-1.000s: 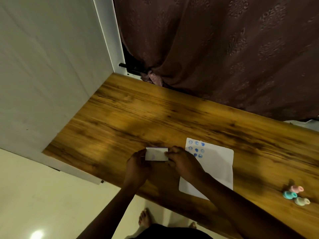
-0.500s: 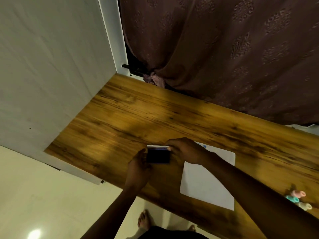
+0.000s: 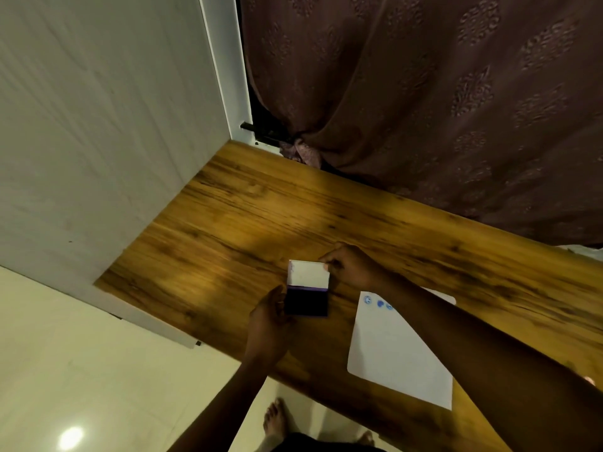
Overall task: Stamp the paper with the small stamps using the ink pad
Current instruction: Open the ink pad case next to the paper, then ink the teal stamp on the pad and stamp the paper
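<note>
The ink pad lies open on the wooden table, its dark pad facing up and its white lid swung back away from me. My left hand grips the pad's base at its left side. My right hand pinches the lid's right edge. The white paper lies to the right, with blue stamp marks near its far left corner, partly under my right forearm. The small stamps are hidden.
A white cabinet side borders the table on the left. A brown patterned curtain hangs behind the far edge. The table's near edge runs diagonally above a pale floor, where bare feet show.
The ink pad, shut a second ago, now stands fully open: my right hand has swung the lid back. The view shifted, and the small stamps at the right have gone out of sight.
</note>
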`<state>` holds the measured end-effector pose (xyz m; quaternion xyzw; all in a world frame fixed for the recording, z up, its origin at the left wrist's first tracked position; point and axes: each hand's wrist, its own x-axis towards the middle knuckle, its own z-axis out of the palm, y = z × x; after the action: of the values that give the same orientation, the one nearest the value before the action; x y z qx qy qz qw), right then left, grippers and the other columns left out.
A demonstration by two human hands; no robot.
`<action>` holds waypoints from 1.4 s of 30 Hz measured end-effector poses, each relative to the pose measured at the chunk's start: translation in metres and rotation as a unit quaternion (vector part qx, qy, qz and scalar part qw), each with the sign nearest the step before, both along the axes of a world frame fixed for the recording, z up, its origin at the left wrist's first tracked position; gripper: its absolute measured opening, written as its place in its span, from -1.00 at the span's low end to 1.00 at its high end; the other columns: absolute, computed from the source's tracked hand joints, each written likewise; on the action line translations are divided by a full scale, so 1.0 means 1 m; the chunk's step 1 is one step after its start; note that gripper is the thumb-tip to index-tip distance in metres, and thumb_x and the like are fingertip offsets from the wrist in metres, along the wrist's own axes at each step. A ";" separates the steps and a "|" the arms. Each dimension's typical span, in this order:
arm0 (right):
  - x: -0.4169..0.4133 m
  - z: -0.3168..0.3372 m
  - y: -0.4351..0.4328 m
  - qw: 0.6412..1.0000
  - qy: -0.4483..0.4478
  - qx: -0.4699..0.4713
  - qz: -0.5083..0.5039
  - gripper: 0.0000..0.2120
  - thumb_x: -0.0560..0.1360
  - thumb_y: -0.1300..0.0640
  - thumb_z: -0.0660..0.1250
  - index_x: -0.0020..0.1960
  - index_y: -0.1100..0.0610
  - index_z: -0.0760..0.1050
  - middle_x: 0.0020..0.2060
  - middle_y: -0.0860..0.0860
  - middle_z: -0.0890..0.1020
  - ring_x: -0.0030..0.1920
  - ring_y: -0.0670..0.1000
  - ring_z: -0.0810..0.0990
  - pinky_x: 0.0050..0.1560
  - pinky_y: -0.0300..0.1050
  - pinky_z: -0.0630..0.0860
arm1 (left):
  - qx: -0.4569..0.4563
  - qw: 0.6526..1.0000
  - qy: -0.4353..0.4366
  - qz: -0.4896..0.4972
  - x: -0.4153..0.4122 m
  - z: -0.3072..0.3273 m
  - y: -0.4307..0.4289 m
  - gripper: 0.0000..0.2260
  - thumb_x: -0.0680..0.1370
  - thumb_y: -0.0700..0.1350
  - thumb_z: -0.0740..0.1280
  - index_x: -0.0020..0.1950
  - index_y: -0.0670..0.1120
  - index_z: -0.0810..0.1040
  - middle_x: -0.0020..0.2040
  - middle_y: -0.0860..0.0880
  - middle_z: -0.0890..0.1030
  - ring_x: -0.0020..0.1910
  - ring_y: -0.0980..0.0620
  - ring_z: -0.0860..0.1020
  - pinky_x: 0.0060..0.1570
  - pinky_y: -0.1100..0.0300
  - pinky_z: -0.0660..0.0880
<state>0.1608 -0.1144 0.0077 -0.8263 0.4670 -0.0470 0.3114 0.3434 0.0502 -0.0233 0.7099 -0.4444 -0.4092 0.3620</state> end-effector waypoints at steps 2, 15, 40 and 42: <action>0.001 -0.003 0.001 1.000 -0.009 0.008 -0.006 -0.77 0.60 0.21 0.38 0.24 0.16 0.67 0.30 0.10 0.65 0.32 0.10 0.59 0.33 -0.28 0.30 | 0.002 1.000 0.006 0.001 0.000 -0.001 0.001 -0.48 0.60 -0.28 0.42 0.54 -0.18 0.38 0.42 -0.17 0.57 0.41 -0.11 0.56 0.38 -0.07 0.53; -0.003 -0.016 0.010 0.993 -0.056 0.023 -0.103 -0.78 0.56 0.27 0.42 0.19 0.21 0.67 0.15 0.12 0.71 0.18 0.09 0.67 0.26 -0.02 0.61 | -0.021 1.000 -0.002 0.012 -0.002 0.006 0.005 -0.46 0.56 -0.22 0.48 0.52 -0.12 0.41 0.34 -0.07 0.61 0.32 -0.05 0.59 0.14 0.21 0.61; -0.262 0.031 0.197 0.889 -0.168 -0.051 -0.423 -0.83 0.57 0.08 0.43 0.13 -0.09 0.66 0.03 -0.23 0.70 0.04 -0.27 0.65 0.02 -0.44 0.54 | -0.077 0.953 -0.005 -0.294 -0.247 0.031 -0.014 -0.59 0.54 -0.16 0.51 0.37 0.05 0.57 0.23 0.15 0.58 0.10 0.19 0.59 -0.07 0.50 0.49; -0.283 0.031 0.205 0.883 -0.159 -0.073 -0.435 -0.80 0.55 0.10 0.45 0.17 -0.02 0.66 0.06 -0.15 0.71 0.03 -0.22 0.67 0.03 -0.30 0.62 | -0.079 0.946 0.003 -0.315 -0.265 0.028 -0.011 -0.59 0.54 -0.20 0.51 0.35 0.05 0.56 0.25 0.11 0.59 0.16 0.10 0.62 -0.02 0.45 0.54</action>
<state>-0.1225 0.0909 0.0386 -0.5423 0.7185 -0.3426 0.2689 0.0780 0.0389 0.0043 0.5018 -0.6754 -0.4676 0.2712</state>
